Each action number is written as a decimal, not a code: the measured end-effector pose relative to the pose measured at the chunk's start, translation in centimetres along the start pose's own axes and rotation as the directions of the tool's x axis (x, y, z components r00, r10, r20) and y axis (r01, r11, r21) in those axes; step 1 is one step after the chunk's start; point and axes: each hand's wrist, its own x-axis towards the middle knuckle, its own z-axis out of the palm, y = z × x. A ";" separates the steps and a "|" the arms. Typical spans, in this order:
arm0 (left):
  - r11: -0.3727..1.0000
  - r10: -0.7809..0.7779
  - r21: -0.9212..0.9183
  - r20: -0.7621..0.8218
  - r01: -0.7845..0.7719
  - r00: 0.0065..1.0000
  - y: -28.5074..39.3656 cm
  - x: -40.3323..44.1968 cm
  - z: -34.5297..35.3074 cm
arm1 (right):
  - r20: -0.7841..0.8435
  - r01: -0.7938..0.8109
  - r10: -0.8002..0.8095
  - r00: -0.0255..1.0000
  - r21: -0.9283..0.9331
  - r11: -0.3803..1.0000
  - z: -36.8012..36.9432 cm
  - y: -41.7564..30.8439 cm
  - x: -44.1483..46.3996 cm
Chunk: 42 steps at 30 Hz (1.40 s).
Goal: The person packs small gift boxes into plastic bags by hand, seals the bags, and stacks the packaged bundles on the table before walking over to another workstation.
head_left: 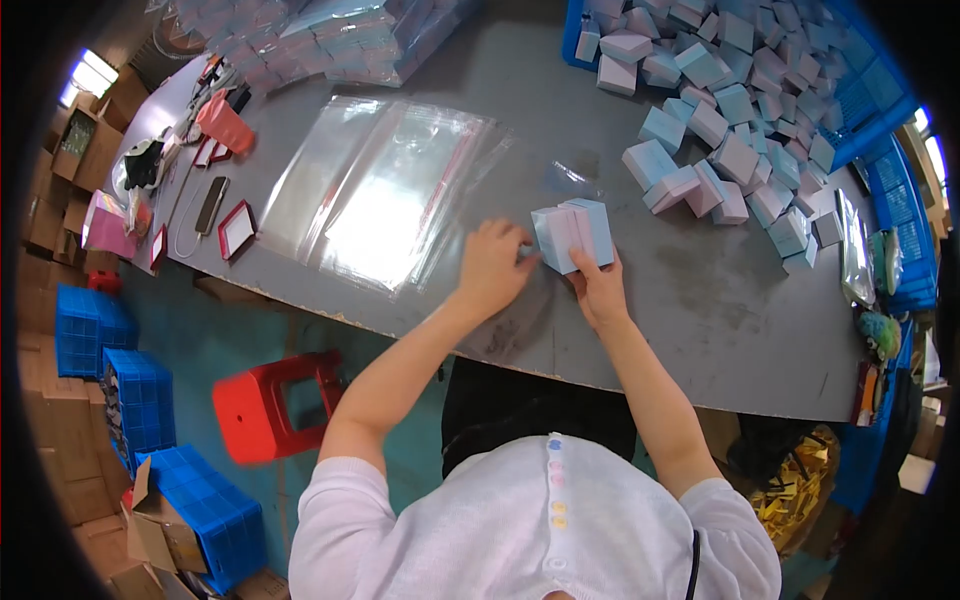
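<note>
A few small pale pink and blue boxes (560,238), pressed side by side, are in my right hand (597,285). Its thumb lies across the near face and the fingers wrap the right side. Just left of these boxes is my left hand (495,262), fingers loosely curled, with a gap between thumb and forefinger and nothing visible in it. Clear plastic bags (400,190) lie flat on the grey table to the left of that hand. On the right, a large loose heap of similar boxes (735,160) spreads across the table.
Wrapped packs of boxes (350,45) sit at the back left. A blue crate (880,100) lies tipped behind the heap. Along the left end are a phone (211,205), a red-rimmed tray (237,230) and a pink cup (226,124). A red stool (255,415) stands below.
</note>
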 end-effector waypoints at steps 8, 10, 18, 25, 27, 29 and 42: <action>0.862 -0.420 -0.411 -0.254 0.296 0.871 -3.9 0.4 0.5 | -0.017 0.024 -0.024 1.000 0.000 1.000 0.4 -0.2 -0.1; 0.836 -0.396 -0.453 -0.110 0.309 0.912 -4.8 0.6 -1.0 | 0.040 0.065 -0.063 0.997 -0.055 0.996 0.2 -0.2 -0.4; 0.865 -0.054 -0.487 0.151 0.122 0.987 -0.4 1.9 -4.6 | 0.634 0.686 -0.279 0.722 -0.710 0.161 3.6 -4.0 -2.1; 0.768 0.640 -0.284 0.322 -0.574 0.697 7.4 1.4 -2.7 | 0.593 0.693 -0.430 0.680 -0.713 0.112 5.3 1.0 3.2; 0.924 0.339 -0.140 -0.124 -0.355 0.933 7.8 0.5 -4.3 | 0.563 0.652 -0.422 0.710 -0.753 0.092 4.3 -0.3 3.6; 0.966 -0.065 -0.254 -0.406 -0.044 0.912 6.0 1.0 -2.1 | 0.339 0.529 -0.498 0.798 -0.790 0.309 5.2 -2.1 2.8; 0.247 -0.478 -0.534 0.659 0.809 0.581 9.1 -7.4 -3.2 | 0.194 0.261 -0.715 0.672 -0.965 -0.017 3.3 -1.4 7.4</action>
